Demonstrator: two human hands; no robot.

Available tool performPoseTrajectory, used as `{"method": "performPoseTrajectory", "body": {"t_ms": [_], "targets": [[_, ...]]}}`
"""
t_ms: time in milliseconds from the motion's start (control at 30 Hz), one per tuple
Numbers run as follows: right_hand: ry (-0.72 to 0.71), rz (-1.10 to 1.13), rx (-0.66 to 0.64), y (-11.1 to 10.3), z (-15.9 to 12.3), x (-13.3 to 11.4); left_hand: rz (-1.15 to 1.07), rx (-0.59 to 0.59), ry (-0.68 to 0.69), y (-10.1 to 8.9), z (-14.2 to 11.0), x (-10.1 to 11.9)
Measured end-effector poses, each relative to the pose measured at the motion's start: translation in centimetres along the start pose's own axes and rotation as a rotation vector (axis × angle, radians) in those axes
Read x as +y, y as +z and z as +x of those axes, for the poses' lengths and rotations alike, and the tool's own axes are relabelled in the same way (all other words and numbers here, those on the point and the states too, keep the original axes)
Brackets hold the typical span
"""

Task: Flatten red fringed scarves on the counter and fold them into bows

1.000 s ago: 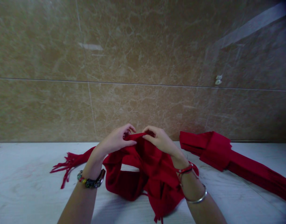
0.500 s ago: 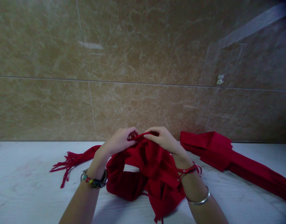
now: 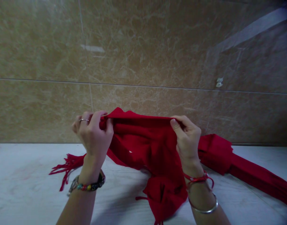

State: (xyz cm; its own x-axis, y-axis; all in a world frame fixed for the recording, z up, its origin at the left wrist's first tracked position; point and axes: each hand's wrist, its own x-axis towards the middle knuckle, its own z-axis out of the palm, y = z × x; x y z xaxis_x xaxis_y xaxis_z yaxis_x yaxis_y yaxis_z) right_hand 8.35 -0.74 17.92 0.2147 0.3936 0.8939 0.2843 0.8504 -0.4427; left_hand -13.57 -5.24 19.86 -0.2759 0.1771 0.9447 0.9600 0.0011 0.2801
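Note:
A red fringed scarf (image 3: 143,137) is stretched between my two hands, its upper edge pulled nearly straight above the white surface. My left hand (image 3: 94,129) pinches that edge on the left between thumb and fingers. On the right, my right hand (image 3: 187,134) grips the same edge with the thumb on top. Below my hands, the rest of the cloth hangs in folds, and a bunched part with fringe rests near the front. A fringed end (image 3: 68,167) lies to the left, partly hidden behind my left wrist.
A folded red cloth strip with a wider band (image 3: 216,153) lies on the right of the white wood-grained surface (image 3: 21,193). Behind it rises a brown marble-tiled wall (image 3: 143,56) with a small white fitting (image 3: 219,82).
My hands have moved apart and upward, from close together to wide. The scarf's edge between them has gone from bunched to spread out.

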Motion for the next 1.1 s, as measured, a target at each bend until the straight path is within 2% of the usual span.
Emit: {"method": "performPoseTrajectory", "body": {"t_ms": [33, 67, 100, 133, 200, 233, 267, 300, 367, 433, 500, 567, 633, 767, 933, 1100], "targets": [[0.005, 0.011, 0.022, -0.3, 0.2, 0.4, 0.025, 0.033, -0.02, -0.1, -0.1, 0.2], [0.02, 0.019, 0.038, -0.5, 0.5, 0.9, 0.045, -0.004, -0.025, 0.1, -0.4, 0.3], [0.045, 0.018, 0.037, -0.7, 0.8, 1.5, 0.061, -0.123, -0.019, 0.4, -0.7, 0.5], [0.071, 0.007, 0.01, -0.8, 1.1, 2.1, 0.063, -0.32, 0.0, 0.9, -1.1, 0.7], [0.1, -0.036, -0.135, -1.0, 1.5, 3.1, -0.013, -0.801, 0.082, 2.2, -2.0, 0.9], [0.093, -0.056, -0.249, -0.9, 1.6, 3.3, -0.092, -0.989, 0.129, 2.9, -2.5, 1.1], [0.071, -0.07, -0.371, -0.8, 1.6, 3.3, -0.193, -1.095, 0.167, 3.5, -3.0, 1.3], [0.043, -0.073, -0.479, -0.7, 1.6, 3.1, -0.309, -1.129, 0.192, 4.1, -3.4, 1.5], [-0.01, -0.065, -0.615, -0.3, 1.3, 2.4, -0.568, -1.107, 0.196, 4.9, -3.9, 2.0], [-0.039, -0.057, -0.659, 0.0, 1.0, 1.6, -0.829, -1.15, 0.152, 5.3, -4.1, 2.4], [-0.062, -0.053, -0.673, 0.0, 0.8, 0.9, -0.994, -1.244, 0.091, 5.3, -3.8, 2.5], [-0.08, -0.041, -0.678, -0.1, 0.8, 0.5, -1.038, -1.288, 0.039, 4.9, -3.3, 2.4], [-0.088, -0.021, -0.659, -0.3, 0.9, 0.3, -1.084, -1.285, 0.012, 4.4, -2.8, 2.0], [-0.083, 0.018, -0.563, -0.5, 1.0, 0.2, -1.264, -1.319, -0.052, 3.3, -2.4, 1.4], [-0.062, 0.097, -0.503, -0.8, 0.9, -0.2, -1.365, -1.397, -0.273, 2.9, -2.3, 1.7], [-0.038, 0.167, -0.522, -1.1, 0.7, -0.8, -1.352, -1.554, -0.314, 2.7, -2.3, 2.0]]}}
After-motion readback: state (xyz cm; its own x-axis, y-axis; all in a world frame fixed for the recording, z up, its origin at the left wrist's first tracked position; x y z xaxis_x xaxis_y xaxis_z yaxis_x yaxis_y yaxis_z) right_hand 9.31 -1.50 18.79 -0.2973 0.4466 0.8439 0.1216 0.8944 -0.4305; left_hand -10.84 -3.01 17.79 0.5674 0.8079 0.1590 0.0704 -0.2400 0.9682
